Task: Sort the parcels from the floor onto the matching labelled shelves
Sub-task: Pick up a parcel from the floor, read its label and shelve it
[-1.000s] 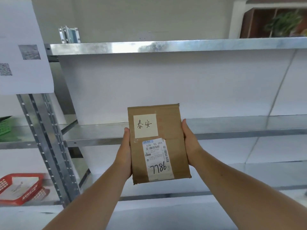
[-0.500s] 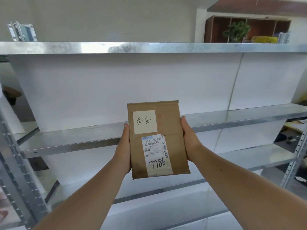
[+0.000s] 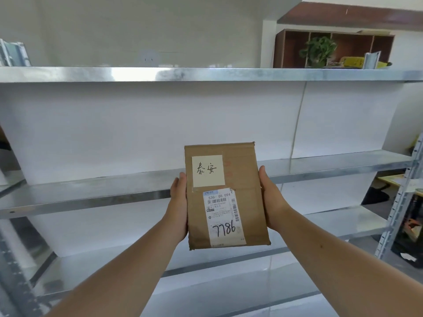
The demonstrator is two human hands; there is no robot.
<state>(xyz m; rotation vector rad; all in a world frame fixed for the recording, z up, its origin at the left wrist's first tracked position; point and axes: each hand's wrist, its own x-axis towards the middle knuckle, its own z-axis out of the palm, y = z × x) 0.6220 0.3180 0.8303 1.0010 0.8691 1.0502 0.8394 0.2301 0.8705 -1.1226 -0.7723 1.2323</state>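
Still, your left grip [image 3: 179,207] and right grip [image 3: 271,202] clasp the cardboard parcel [image 3: 245,179] by its long edges, held upright in the air before the middle shelf [image 3: 91,191]; since a moment ago your view has swung right, bringing the rack's right upright [image 3: 399,200] into sight

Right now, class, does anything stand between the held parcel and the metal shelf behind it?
Nothing visible does. The left hand and right hand grip the parcel by its sides, in front of the middle shelf, whose visible surface is bare. Which shelf matches is unclear.
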